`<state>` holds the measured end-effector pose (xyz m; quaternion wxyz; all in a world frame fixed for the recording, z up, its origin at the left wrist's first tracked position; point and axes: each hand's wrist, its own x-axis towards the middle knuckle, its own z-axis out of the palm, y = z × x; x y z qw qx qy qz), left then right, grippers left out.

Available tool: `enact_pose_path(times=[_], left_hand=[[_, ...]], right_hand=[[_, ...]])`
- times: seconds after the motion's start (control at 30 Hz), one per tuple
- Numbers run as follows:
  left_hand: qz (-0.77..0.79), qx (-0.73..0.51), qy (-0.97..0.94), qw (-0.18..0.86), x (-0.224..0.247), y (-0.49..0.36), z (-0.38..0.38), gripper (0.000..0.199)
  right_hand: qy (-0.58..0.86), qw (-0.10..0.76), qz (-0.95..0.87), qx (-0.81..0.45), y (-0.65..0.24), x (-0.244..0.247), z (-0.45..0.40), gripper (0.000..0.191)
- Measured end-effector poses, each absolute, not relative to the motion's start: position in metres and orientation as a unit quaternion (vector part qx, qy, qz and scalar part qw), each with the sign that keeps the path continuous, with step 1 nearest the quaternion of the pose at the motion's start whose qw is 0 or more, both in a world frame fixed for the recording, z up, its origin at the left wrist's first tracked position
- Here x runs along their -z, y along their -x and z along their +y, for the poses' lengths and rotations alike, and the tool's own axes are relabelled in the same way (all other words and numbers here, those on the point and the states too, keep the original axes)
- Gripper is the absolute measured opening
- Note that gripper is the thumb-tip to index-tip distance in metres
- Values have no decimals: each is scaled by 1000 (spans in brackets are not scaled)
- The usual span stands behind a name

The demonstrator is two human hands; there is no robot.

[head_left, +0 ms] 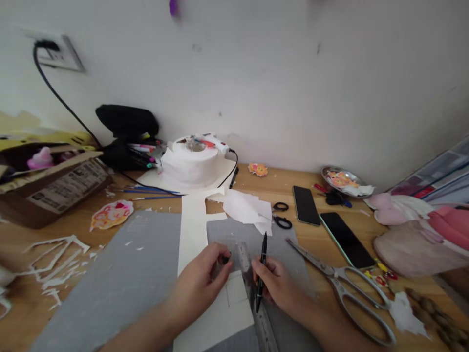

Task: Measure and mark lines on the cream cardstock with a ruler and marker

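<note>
My right hand point(273, 281) is closed round a black pen point(261, 274), held nearly upright over a metal ruler point(262, 320). Fingers of my left hand point(210, 269) pinch a small black piece point(225, 259), which looks like a pen cap. Under and beside my left hand lies a long cream paper strip point(192, 230) with thin pencil lines drawn near its lower right end. The ruler runs along that end's right edge, between my hands. Both paper and ruler rest on a grey mat point(146, 259).
Large silver scissors point(337, 276) lie at the right, near two phones point(306, 205). Black-handled scissors point(282, 215) and torn paper point(247, 208) are ahead. A tissue roll point(192, 164) stands at the back. Paper scraps point(54, 269) and a cardboard box point(54, 186) are left.
</note>
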<state>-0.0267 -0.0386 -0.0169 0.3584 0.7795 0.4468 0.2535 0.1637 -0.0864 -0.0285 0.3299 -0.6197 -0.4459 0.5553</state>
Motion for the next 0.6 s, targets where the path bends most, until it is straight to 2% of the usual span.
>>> enact_pose_path(times=[0.6], left_hand=[[456,-296,-727,420,24,21,-33,24]], right_hand=[[610,338,-459,-551,-163,41,-84,57]])
